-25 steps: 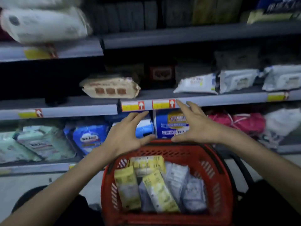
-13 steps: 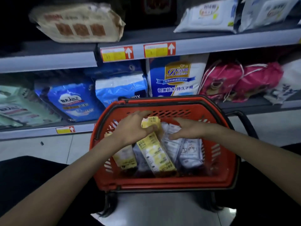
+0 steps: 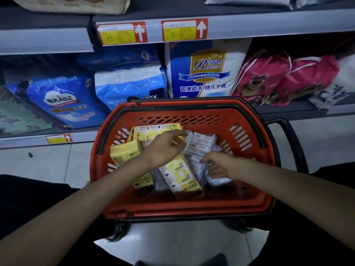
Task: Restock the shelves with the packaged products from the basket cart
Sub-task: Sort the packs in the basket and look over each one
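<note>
A red basket [image 3: 192,207] stands in front of the shelves and holds several yellow wipe packs [image 3: 178,177] and white wipe packs [image 3: 200,146]. Both my hands are down inside it. My left hand [image 3: 165,148] lies over the yellow packs and pinches the top end of a white pack. My right hand [image 3: 219,167] curls its fingers round the lower side of the same white pack. Another yellow pack [image 3: 124,152] leans on the basket's left wall.
The low shelf behind the basket holds blue nappy packs [image 3: 63,100], a blue and white Baileen pack [image 3: 207,72] and pink drawstring bags [image 3: 278,79]. The shelf edge above [image 3: 249,25] carries red and yellow price tags. A black cart handle [image 3: 295,143] curves at the right. Pale floor tiles lie below.
My hands dropped from the basket's far rim into the basket. The left hand moved from the yellow pack to the white pack's top, and the right hand closed on its lower side. The view tilted down.
</note>
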`<control>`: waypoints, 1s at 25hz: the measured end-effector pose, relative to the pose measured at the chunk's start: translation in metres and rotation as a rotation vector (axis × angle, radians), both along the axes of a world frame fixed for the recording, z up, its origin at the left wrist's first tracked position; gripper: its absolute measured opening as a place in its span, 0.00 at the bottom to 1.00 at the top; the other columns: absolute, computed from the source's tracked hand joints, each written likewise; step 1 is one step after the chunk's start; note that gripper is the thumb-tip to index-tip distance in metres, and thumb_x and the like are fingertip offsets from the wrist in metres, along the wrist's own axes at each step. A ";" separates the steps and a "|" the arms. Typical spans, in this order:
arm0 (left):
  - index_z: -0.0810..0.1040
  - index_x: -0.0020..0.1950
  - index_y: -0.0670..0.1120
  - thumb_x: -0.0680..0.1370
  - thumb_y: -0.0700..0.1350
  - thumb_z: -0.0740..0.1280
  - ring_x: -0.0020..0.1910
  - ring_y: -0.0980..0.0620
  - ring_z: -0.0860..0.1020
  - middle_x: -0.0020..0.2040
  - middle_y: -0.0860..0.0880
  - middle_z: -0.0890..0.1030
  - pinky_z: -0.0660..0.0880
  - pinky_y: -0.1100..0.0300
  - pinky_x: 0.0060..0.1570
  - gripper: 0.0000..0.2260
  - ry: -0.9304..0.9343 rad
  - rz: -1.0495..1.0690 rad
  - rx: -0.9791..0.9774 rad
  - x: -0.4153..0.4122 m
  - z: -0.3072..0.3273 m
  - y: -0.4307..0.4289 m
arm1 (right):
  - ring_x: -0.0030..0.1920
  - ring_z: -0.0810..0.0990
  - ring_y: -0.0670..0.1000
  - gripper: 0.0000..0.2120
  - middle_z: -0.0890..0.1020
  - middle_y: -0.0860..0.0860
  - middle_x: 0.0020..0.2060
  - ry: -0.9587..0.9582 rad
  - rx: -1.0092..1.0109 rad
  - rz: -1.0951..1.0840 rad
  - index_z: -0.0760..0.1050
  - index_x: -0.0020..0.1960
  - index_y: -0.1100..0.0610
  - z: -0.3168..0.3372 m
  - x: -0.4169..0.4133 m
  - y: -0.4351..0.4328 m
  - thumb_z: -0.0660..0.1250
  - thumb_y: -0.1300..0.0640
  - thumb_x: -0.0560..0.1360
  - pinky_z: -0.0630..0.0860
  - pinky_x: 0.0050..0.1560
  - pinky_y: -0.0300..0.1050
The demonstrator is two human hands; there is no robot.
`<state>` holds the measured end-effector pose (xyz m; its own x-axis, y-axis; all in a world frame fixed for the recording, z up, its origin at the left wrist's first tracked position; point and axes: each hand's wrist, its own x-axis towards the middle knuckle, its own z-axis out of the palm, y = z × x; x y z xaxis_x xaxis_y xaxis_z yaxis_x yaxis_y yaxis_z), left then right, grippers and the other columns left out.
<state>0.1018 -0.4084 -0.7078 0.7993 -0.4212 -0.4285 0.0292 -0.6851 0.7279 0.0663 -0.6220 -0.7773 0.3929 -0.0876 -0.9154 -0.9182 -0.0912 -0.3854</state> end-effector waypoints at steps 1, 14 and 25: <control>0.71 0.77 0.50 0.86 0.45 0.64 0.58 0.47 0.81 0.59 0.52 0.79 0.77 0.45 0.58 0.19 0.006 0.007 -0.004 0.000 -0.001 -0.001 | 0.51 0.80 0.58 0.22 0.78 0.63 0.57 -0.011 0.030 -0.033 0.74 0.65 0.61 -0.002 0.001 0.001 0.76 0.59 0.73 0.79 0.57 0.52; 0.75 0.73 0.51 0.87 0.42 0.60 0.54 0.42 0.83 0.61 0.47 0.82 0.78 0.40 0.53 0.15 0.048 0.107 -0.063 -0.002 0.005 -0.010 | 0.52 0.83 0.56 0.21 0.83 0.56 0.51 -0.099 -0.084 -0.093 0.76 0.55 0.59 -0.016 0.010 0.015 0.82 0.54 0.69 0.82 0.45 0.47; 0.78 0.70 0.49 0.86 0.40 0.60 0.54 0.52 0.83 0.58 0.47 0.84 0.78 0.52 0.56 0.14 0.097 0.194 -0.124 -0.001 0.004 -0.016 | 0.41 0.80 0.53 0.25 0.82 0.55 0.44 -0.184 -0.417 0.155 0.76 0.54 0.62 -0.012 0.008 0.031 0.82 0.49 0.68 0.77 0.40 0.45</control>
